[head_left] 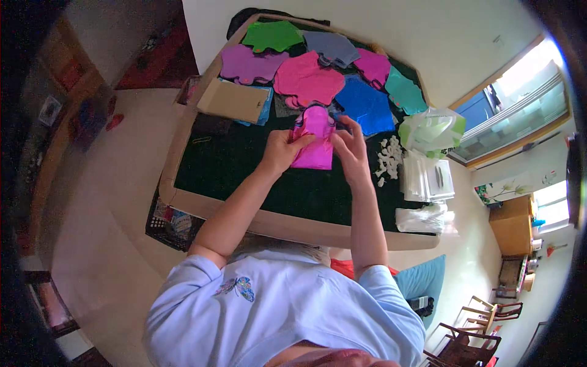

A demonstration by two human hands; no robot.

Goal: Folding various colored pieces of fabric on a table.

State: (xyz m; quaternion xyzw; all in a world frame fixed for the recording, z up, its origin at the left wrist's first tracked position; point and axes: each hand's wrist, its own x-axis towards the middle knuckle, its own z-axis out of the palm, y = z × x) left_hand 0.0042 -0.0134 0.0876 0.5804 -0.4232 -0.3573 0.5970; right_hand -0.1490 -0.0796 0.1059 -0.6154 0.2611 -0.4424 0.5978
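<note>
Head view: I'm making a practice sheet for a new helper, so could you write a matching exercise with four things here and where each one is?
1. shiny magenta piece
2. bright green piece
3. small white pieces
4. brown cardboard

A. just left of the clear bags
B. lying over blue material
C. between the left hand and right hand
D. near the far edge of the table

Pairs: 1-C, 2-D, 3-A, 4-B
</note>
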